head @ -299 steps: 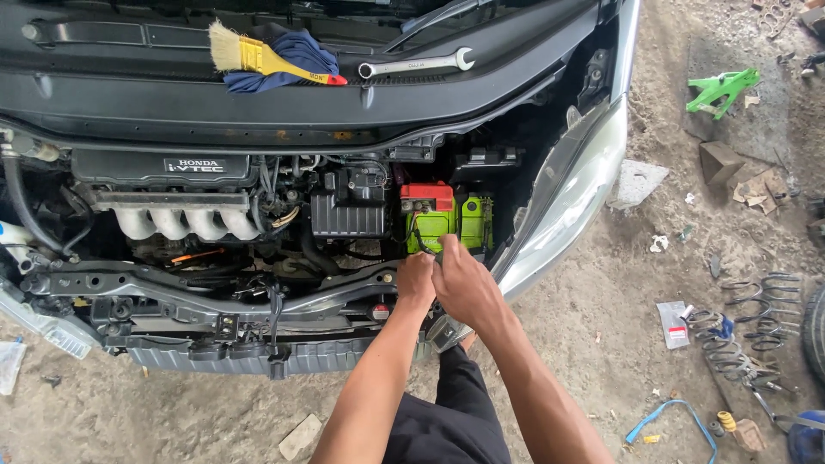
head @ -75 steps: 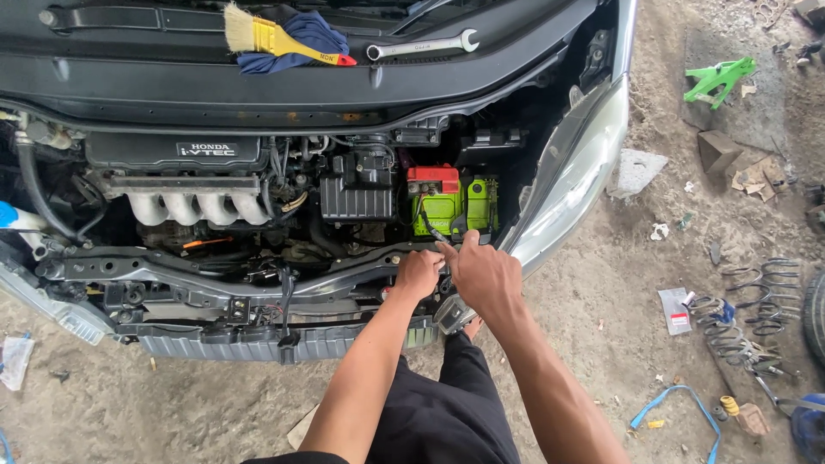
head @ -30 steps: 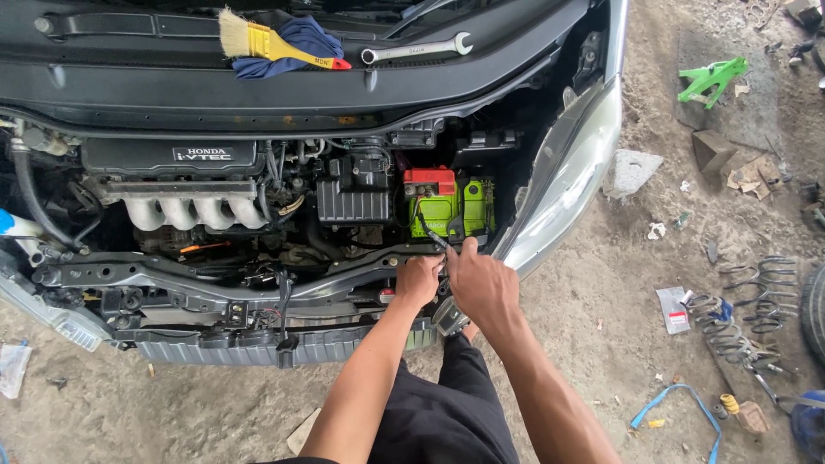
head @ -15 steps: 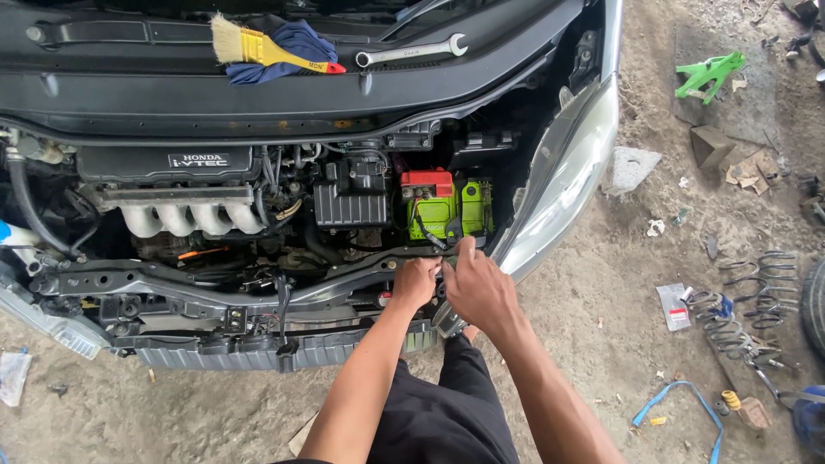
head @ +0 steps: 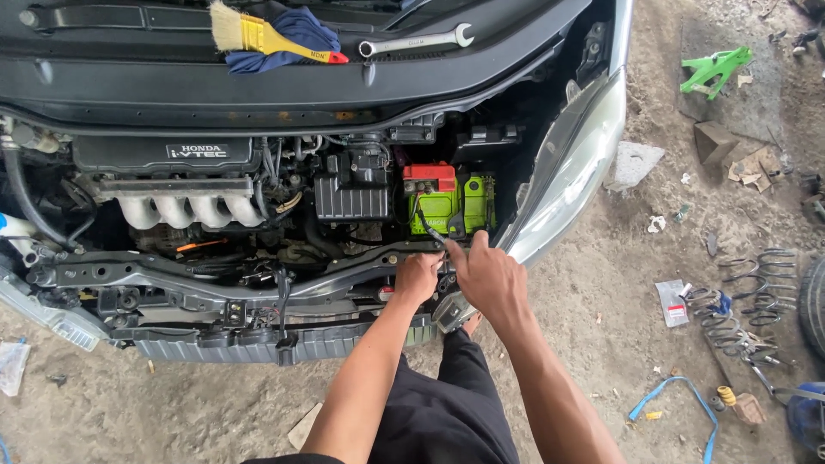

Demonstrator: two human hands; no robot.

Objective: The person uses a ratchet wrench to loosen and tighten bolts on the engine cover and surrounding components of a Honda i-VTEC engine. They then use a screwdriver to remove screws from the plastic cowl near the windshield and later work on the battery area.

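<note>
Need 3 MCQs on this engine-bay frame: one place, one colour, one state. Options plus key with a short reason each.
1. Where does the silver metal combination wrench lie?
A. on the dirt ground
B. on the dark cowl panel near the windscreen base
C. on the battery

2. What colour is the casing of the box-shaped car battery?
A. bright green
B. blue
C. white

3. What is the state of the left hand?
A. flat and open in the air
B. closed at the front crossmember
C. out of view

Key: B, the wrench rests beside the yellow-handled brush; A, the casing is green under a red cover; B, its fingers are curled by the right hand.
</note>
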